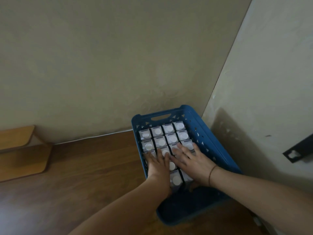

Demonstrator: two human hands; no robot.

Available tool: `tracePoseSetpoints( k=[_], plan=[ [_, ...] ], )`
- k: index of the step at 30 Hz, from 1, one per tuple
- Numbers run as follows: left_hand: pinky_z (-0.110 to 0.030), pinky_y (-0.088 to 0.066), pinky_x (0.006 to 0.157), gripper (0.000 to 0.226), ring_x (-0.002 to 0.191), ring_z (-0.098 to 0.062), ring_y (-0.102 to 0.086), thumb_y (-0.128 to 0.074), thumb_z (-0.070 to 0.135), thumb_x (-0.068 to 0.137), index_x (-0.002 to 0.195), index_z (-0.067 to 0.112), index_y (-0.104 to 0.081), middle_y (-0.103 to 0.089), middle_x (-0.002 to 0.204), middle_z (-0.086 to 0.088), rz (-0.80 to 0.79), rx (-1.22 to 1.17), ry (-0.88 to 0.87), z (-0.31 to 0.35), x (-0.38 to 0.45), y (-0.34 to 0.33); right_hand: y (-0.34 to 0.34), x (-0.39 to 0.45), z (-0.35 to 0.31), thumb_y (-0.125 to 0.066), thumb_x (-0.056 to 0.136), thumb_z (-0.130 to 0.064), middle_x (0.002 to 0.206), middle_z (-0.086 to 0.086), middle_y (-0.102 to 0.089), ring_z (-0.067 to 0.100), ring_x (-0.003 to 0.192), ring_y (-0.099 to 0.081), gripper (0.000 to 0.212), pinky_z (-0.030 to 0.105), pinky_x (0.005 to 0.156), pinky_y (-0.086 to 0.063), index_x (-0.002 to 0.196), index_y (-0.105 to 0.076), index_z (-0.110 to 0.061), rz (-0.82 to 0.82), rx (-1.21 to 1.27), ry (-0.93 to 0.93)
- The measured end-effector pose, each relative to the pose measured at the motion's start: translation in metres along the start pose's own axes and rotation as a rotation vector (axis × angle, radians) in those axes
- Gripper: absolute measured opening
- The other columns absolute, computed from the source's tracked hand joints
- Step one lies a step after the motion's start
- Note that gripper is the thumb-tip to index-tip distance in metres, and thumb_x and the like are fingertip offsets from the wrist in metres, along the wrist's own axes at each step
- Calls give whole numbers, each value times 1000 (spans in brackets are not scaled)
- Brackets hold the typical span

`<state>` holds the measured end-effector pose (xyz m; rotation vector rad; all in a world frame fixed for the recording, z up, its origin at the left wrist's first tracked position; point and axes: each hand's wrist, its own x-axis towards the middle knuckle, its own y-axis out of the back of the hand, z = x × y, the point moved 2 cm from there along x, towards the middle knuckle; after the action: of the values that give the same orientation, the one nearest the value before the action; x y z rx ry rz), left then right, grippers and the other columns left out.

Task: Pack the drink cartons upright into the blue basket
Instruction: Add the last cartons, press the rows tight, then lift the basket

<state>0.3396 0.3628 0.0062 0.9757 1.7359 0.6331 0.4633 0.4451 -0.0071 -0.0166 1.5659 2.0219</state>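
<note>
Bare fingers of both the left hand (158,164) and right hand (194,161) are lying flat and spread on white-capped drink cartons (166,135), standing upright (caps facing up) in tight rows, filling the far end of the blue basket (215,146) on the wooden tabletop (88,170).

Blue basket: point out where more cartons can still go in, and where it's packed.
Free: the bare floor at the near end of the blue basket, between the nearest cartons and the near rim. Crowded: the far end, cartons cap-up in tight rows of four to the handle wall, with the left hand and right hand lying flat on the middle rows.
</note>
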Motion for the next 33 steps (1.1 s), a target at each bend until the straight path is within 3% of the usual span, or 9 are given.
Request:
tracePoseSetpoints(
  k=[4,10,14,17,20,22,24,28,33],
  plan=[
    [-71,-10,112,113,144,-59,1,-42,72,90,150,4,25,25,158,-28,-25,48,-5,-1,-1,2,1,-4,-3,-73,75,-49,162,11,2,38,147,10,119,68,108,-20,151,12,-18,0,-1,2],
    [-69,-10,115,104,146,-51,14,-43,63,95,151,4,22,26,160,-20,-34,86,-39,2,-1,3,-2,0,0,-80,64,-48,159,9,-22,39,146,-14,120,70,99,-34,152,-6,-16,-19,-36,-41],
    [-67,-6,116,127,145,-51,18,-46,82,79,150,6,26,31,157,-22,-96,10,-89,-3,-10,9,6,-4,-3,-71,75,-51,163,8,0,35,148,8,115,66,114,-1,152,9,-19,-7,-16,-12],
    [-58,-4,121,129,149,-44,13,-47,86,73,154,9,19,25,160,-20,-33,-232,-183,-22,-10,19,34,-21,-9,-61,72,-68,162,2,6,27,148,14,111,58,118,-3,153,-3,-21,3,160,-81],
    [-51,-8,124,98,153,-31,3,-43,73,88,158,15,-8,1,167,-10,218,-382,-353,-58,-2,38,61,-63,-18,-52,83,-65,149,-15,-35,7,141,-27,70,33,113,-33,143,-35,-33,269,755,-291],
    [-47,-11,124,78,153,-26,-6,-44,63,94,156,22,-22,-13,166,-5,387,-401,-343,-89,12,48,77,-98,-31,-61,83,-55,106,-21,-66,-2,101,-60,36,15,82,-49,114,-60,-38,464,1123,-463],
    [-45,-16,122,71,150,-26,-15,-46,59,95,154,24,-26,-21,163,-3,471,-356,-259,-116,32,51,76,-122,-49,-72,82,-34,66,-3,-69,6,62,-65,10,18,58,-50,77,-69,-26,559,1393,-735],
    [-48,-33,114,73,139,-31,-36,-52,54,93,152,23,-24,-33,155,-7,446,-311,-132,-147,75,56,56,-123,-81,-74,73,-43,44,10,-61,15,38,-58,46,28,49,-47,49,-62,-5,468,1610,-1215],
    [-41,-55,77,55,96,-30,-64,-53,50,94,138,18,-40,-63,113,-10,309,-434,-36,-152,125,68,53,-111,-92,-72,80,-29,41,12,-57,14,31,-55,43,25,40,-47,50,-58,-2,618,1579,-1475]
  ],
)
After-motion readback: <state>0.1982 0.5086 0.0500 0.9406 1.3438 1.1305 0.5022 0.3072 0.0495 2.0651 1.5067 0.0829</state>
